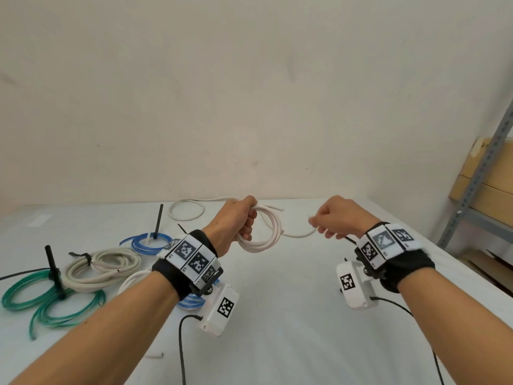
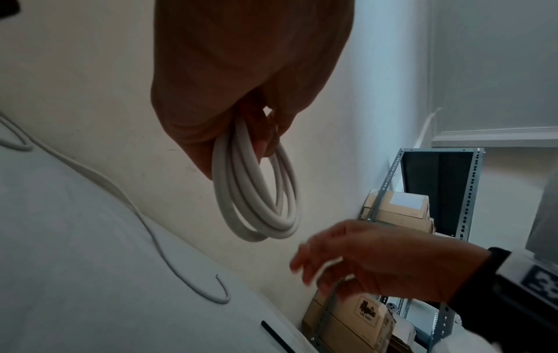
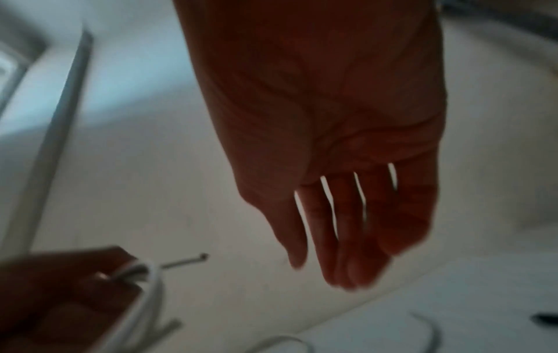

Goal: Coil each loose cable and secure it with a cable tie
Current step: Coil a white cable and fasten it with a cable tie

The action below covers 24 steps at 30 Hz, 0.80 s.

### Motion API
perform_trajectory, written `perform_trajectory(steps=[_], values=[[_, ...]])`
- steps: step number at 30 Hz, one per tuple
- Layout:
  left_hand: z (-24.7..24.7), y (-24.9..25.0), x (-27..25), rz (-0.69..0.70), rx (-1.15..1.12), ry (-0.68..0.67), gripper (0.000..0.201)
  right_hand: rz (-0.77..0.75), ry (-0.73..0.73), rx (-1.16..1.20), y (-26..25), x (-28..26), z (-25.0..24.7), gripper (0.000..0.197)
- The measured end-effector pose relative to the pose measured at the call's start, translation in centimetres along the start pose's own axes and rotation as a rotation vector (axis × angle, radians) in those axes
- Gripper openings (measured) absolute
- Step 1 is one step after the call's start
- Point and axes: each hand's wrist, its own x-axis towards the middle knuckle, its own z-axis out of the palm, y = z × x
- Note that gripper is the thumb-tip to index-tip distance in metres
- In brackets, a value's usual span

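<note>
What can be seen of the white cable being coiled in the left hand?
The white cable is round and smooth, plastic-sheathed by the look of it. Several loops of it hang in the air, gripped at the top by the left hand. From the coil a loose tail runs out over the white table and ends in another loop near the wall. The right hand is beside the tail; whether it touches it is unclear. No tie is on it yet.

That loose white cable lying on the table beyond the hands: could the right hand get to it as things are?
Probably yes. The right hand is open and holds nothing, and the loose white cable lies on the table just beside it with nothing between. The left hand only grips the white coil.
</note>
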Motion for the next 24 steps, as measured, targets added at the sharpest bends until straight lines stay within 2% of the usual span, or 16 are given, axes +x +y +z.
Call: perform_trajectory(steps=[2,4,7,12,15,19,22,24], values=[[0.4,-0.4,0.2,-0.007,0.021,0.0,0.034,0.11,-0.138,-0.261,1.6,0.0,0.2,0.023],[0.8,-0.8,0.4,-0.01,0.035,-0.006,0.034,0.169,-0.21,-0.461,2.8,0.0,0.7,0.024],[1.4,-1.1,0.5,-0.01,0.05,-0.018,0.034,0.205,-0.162,-0.581,4.3,0.4,1.7,0.029],[2.0,-1.5,0.5,-0.015,0.056,-0.026,0.033,0.192,-0.065,-0.652,6.3,0.5,3.5,0.009],[2.0,-1.5,0.6,-0.023,0.047,-0.026,0.033,0.188,-0.078,-0.553,6.6,0.4,4.0,0.009],[1.5,-1.5,0.8,-0.021,0.032,-0.006,0.033,0.202,-0.055,-0.284,5.3,0.3,3.5,0.014],[1.0,-1.5,1.1,-0.006,0.042,0.025,0.033,0.136,0.013,-0.045,4.0,0.3,2.9,0.025],[0.8,-1.6,1.3,0.014,0.063,0.046,0.032,0.062,0.091,0.153,2.6,0.1,2.7,0.024]])
